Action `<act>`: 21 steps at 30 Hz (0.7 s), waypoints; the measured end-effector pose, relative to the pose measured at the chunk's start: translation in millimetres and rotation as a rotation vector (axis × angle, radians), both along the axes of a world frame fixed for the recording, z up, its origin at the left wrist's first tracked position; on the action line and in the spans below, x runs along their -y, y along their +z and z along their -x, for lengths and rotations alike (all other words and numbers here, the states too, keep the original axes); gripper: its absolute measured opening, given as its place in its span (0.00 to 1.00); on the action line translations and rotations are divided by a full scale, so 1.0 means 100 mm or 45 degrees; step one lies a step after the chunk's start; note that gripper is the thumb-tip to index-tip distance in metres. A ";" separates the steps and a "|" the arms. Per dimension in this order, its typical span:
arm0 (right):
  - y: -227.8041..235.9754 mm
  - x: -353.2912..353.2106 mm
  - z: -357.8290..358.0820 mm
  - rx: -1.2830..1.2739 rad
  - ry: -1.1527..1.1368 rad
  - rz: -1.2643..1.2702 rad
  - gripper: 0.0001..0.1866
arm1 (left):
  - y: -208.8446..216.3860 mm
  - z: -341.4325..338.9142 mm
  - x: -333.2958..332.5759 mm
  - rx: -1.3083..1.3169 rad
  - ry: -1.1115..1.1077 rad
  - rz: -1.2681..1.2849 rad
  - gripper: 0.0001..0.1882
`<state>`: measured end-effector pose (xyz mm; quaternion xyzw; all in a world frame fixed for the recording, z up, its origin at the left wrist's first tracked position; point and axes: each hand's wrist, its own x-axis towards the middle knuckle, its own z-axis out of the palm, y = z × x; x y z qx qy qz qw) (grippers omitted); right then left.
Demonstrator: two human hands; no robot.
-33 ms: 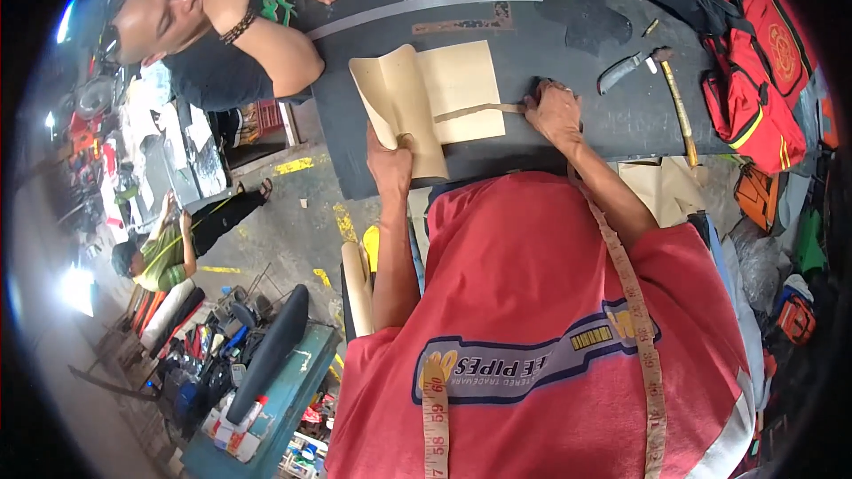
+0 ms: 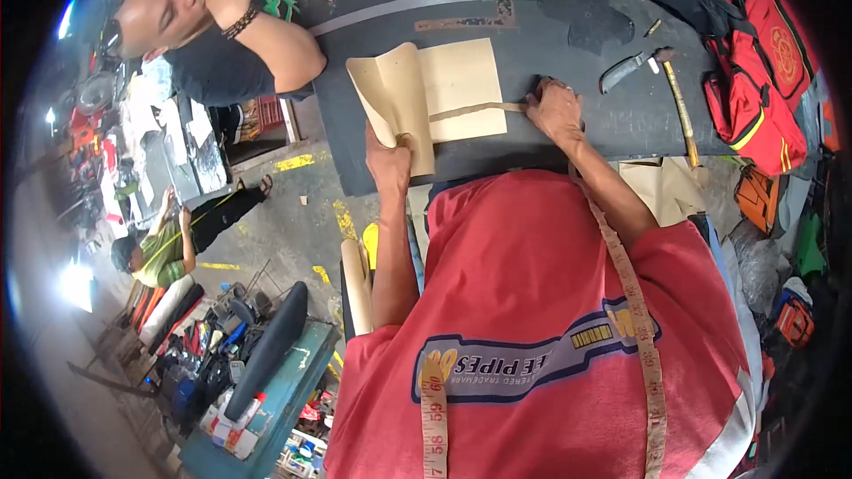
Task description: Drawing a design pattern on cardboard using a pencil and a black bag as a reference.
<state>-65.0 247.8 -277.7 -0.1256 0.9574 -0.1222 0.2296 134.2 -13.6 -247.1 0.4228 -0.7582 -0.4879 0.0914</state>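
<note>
Within left grip [image 2: 389, 164] — curled paper [image 2: 405, 89]

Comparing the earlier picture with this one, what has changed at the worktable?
Very little: the curled part of the tan sheet has shifted slightly left at its lower right edge. Nothing was visibly taken hold of or let go. The left hand still grips the curl, the right hand still holds the narrow strip, and the hammer lies as before.
</note>
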 end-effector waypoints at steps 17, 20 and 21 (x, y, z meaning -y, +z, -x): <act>-0.19 0.45 -0.52 -0.232 0.737 0.761 0.35 | 0.51 -0.19 -0.06 0.099 -0.161 0.466 0.60; -0.36 0.31 -0.34 -0.384 0.609 0.591 0.30 | 0.58 -0.15 -0.14 0.114 -0.177 0.452 0.59; -0.38 0.27 -0.22 -0.427 0.567 0.572 0.30 | 0.57 -0.17 -0.18 0.132 -0.167 0.450 0.59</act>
